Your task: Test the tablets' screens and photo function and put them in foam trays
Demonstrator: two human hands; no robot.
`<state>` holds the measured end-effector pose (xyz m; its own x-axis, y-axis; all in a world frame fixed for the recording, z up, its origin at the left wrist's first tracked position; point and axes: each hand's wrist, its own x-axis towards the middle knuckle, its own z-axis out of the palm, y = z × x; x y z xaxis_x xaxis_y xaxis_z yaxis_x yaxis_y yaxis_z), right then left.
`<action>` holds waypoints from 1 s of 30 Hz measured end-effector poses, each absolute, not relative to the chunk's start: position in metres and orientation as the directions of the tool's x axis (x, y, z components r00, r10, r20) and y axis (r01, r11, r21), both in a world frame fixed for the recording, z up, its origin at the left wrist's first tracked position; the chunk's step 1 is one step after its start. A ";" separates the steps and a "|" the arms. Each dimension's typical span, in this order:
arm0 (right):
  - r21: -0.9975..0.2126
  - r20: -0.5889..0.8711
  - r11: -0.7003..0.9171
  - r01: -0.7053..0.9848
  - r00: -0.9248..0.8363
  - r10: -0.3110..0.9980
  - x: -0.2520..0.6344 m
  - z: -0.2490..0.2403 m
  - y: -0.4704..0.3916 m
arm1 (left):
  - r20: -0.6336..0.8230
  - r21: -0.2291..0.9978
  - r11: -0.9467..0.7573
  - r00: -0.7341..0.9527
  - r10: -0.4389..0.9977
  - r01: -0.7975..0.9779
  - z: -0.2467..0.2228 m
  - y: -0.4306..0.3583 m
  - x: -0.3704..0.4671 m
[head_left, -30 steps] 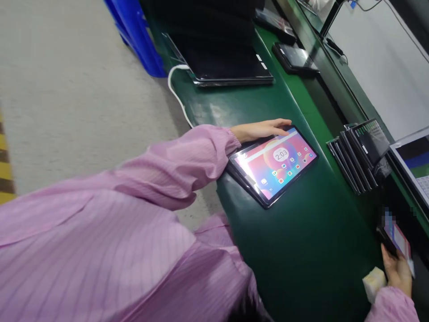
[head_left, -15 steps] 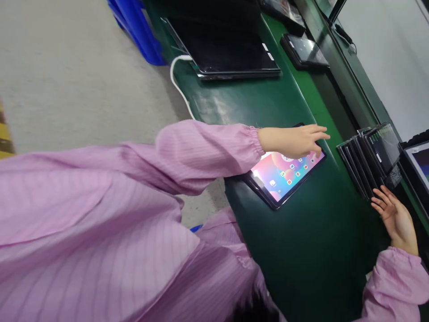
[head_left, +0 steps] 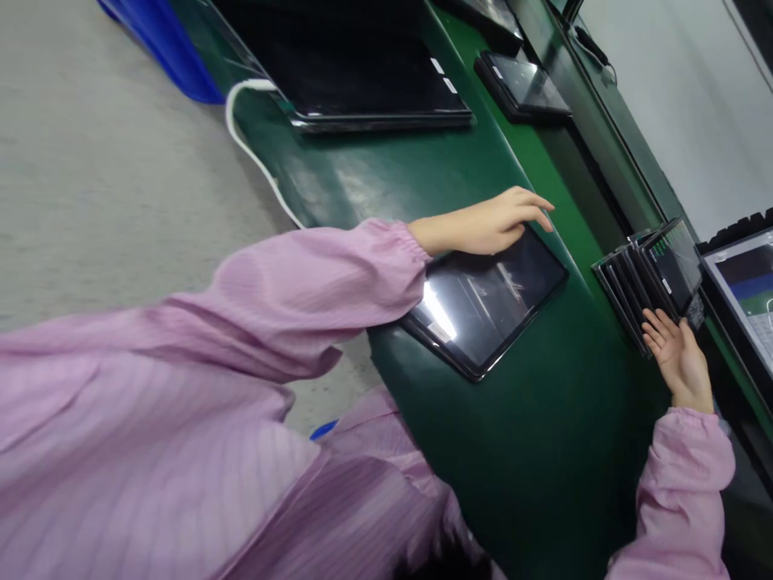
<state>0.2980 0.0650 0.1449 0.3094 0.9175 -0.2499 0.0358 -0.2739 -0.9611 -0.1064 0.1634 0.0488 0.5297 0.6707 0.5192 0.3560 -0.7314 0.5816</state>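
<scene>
A tablet (head_left: 477,310) with a dark, glossy screen lies tilted across the green bench, on top of another dark flat thing that shows at its lower left edge. Over the tablet's upper edge is my left hand (head_left: 492,224), palm down, its fingers stretched out past the edge and nothing held. Whether a fingertip presses the edge I cannot tell. My right hand (head_left: 679,354) is turned palm up with fingers extended, at the near end of a leaning stack of wrapped tablets (head_left: 655,274). Contact with that stack is unclear.
A large stack of dark panels (head_left: 362,72) lies on the green bench (head_left: 483,459), with a white cable (head_left: 254,157) beside it. Further back sits a small black device (head_left: 525,84). A lit screen (head_left: 749,282) stands at the right. A blue object (head_left: 163,52) is at upper left.
The tablet's screen was lit with icons and is now dark. My left hand has drawn back toward the tablet's upper edge. My right hand has come closer against the stack. The view has shifted.
</scene>
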 end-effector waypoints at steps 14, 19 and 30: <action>-0.993 -0.101 -0.115 -0.005 0.521 0.848 0.296 0.120 0.087 | 0.255 0.928 -0.228 -0.058 0.965 0.296 0.020 0.182 -0.127; -0.991 0.026 -0.048 0.123 0.542 0.840 0.320 0.117 0.086 | 0.262 0.924 -0.235 -0.053 0.964 0.303 0.019 0.181 -0.123; -0.954 0.235 0.080 0.290 0.552 0.800 0.366 0.128 0.085 | 0.125 0.930 -0.183 0.192 0.973 0.319 0.009 0.187 -0.121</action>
<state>0.3660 0.0847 0.1283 0.5523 0.7999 0.2347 0.2899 0.0797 -0.9537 -0.1210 0.1869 0.0095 0.1919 0.9734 0.1254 0.3194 -0.1828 0.9298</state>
